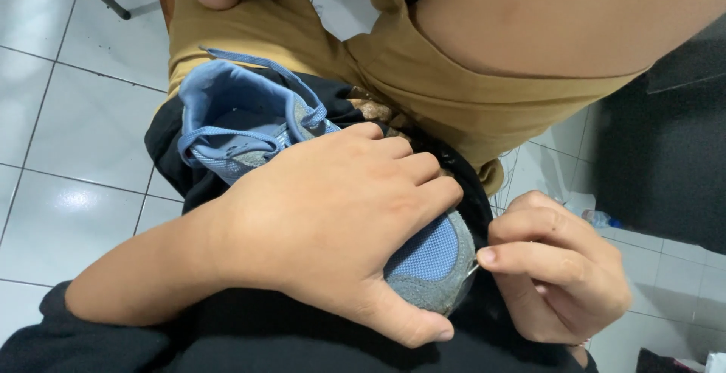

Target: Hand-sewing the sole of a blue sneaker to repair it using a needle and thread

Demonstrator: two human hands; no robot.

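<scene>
Two hands work a blue sneaker [249,127] on the lap: left hand [333,222] clamps it, right hand [556,267] pinches a needle [472,269] at the toe (a slip could prick the left thumb).

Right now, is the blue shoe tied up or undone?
Undone, it seems: the blue shoe gapes open, its laces lying loose. The left hand hides the rest.

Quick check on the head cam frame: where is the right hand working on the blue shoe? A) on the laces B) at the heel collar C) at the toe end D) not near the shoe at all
C: the right hand pinches a thin needle-like thing against the grey toe end of the blue shoe, while the left hand lies over its middle; the laces and heel collar are at the far end.
</scene>
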